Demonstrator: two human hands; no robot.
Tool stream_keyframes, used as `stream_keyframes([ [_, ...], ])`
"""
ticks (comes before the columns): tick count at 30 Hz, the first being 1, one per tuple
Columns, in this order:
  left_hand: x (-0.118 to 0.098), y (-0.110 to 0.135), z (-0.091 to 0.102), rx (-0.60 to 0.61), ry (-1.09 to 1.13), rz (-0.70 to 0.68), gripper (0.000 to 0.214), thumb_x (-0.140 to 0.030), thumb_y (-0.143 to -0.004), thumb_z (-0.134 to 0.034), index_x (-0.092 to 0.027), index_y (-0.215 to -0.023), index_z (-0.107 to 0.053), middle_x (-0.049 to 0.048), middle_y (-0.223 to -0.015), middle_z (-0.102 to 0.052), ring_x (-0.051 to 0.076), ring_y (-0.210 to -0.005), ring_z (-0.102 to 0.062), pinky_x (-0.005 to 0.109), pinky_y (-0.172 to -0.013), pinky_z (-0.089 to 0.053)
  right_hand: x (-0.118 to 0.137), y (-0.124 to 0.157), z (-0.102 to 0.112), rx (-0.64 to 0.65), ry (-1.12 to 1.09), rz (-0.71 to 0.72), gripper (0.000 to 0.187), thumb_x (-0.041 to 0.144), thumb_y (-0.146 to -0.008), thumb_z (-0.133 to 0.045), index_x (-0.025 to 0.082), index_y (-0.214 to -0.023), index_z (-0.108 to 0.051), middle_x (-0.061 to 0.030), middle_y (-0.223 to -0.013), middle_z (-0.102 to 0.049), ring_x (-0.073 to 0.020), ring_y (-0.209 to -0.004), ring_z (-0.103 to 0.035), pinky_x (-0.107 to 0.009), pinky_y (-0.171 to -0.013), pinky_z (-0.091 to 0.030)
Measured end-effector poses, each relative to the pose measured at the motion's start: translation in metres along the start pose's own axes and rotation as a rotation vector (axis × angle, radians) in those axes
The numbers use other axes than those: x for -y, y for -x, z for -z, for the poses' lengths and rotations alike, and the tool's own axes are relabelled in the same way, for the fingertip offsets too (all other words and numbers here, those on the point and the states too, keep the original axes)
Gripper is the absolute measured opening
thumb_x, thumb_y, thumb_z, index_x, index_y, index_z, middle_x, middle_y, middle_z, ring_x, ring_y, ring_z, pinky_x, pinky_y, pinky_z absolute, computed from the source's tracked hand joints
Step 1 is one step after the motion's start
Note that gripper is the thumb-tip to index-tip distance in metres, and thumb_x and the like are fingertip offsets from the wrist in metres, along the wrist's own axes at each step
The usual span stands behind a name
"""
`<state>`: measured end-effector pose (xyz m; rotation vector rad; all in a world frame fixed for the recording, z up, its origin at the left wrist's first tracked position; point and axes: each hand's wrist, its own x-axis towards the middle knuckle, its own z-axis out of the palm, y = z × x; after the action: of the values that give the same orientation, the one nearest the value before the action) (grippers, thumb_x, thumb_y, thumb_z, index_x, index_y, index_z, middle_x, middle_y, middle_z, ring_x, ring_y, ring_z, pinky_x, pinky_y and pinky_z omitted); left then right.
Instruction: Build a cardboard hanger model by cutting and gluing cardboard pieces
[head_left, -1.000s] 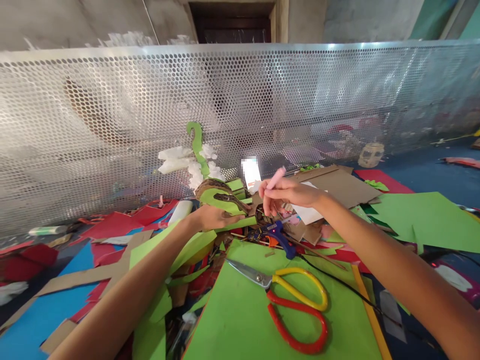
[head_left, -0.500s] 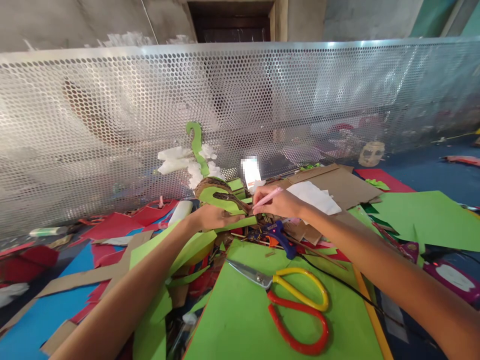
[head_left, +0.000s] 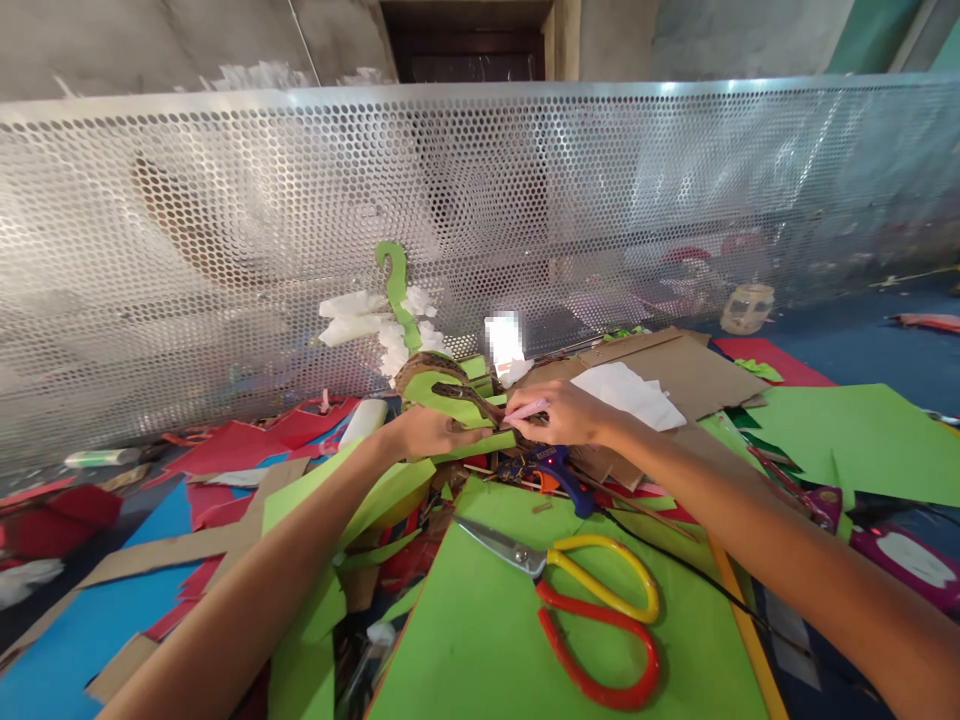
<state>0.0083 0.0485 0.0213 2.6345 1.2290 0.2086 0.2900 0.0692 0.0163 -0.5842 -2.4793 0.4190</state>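
My left hand [head_left: 424,434] is closed on a curved cardboard piece covered in green paper [head_left: 442,392], steadying it from the left. A thin pink stick [head_left: 526,410] is pinched in my right hand [head_left: 561,413], its tip pointing left against the same cardboard piece. Both hands meet over a pile of paper scraps in the middle of the view. Behind the piece rises a green hook shape with white foam bits [head_left: 394,310].
Scissors with one yellow and one red handle [head_left: 577,606] lie on a green sheet [head_left: 480,640] near me. A blue glue gun [head_left: 559,474] sits just below my right hand. Brown cardboard [head_left: 675,365], green, red and blue paper cover the surface. A perforated metal screen [head_left: 225,250] stands behind.
My right hand came down and left with the pink stick, turning it from upright to flat against the cardboard piece. My left hand has stayed put.
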Motion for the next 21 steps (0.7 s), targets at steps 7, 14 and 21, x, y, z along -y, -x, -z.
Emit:
stream_keyframes([
  [7,0.0,-0.002,-0.002,-0.046,0.005,0.009,0.062,-0.066,-0.097,-0.045,-0.017,-0.121,-0.074,0.008,-0.105,-0.079,0.031,-0.111,-0.069,0.034,-0.092,-0.052,0.001,0.0,-0.002,-0.011,-0.053,0.022,0.019,0.025,-0.093,-0.063,0.027,-0.104,-0.079,-0.0033,-0.11,-0.077,-0.021,-0.098,-0.071,-0.035,-0.093,-0.053],
  [14,0.001,-0.002,-0.002,-0.008,-0.013,0.013,0.055,-0.062,-0.098,-0.046,-0.022,-0.122,-0.076,0.0055,-0.098,-0.08,0.03,-0.107,-0.071,0.035,-0.093,-0.053,0.0,-0.002,-0.003,-0.025,-0.037,0.06,0.018,0.024,-0.094,-0.063,0.025,-0.103,-0.079,-0.006,-0.109,-0.075,-0.0208,-0.097,-0.07,-0.035,-0.092,-0.053],
  [21,-0.008,-0.004,-0.001,-0.075,0.005,-0.021,0.047,-0.056,-0.098,-0.051,-0.024,-0.122,-0.077,0.0039,-0.123,-0.077,0.029,-0.119,-0.067,0.038,-0.106,-0.049,-0.003,-0.002,-0.005,-0.038,-0.05,0.078,0.018,0.022,-0.093,-0.064,0.023,-0.103,-0.079,-0.0061,-0.109,-0.075,-0.021,-0.097,-0.071,-0.035,-0.093,-0.053],
])
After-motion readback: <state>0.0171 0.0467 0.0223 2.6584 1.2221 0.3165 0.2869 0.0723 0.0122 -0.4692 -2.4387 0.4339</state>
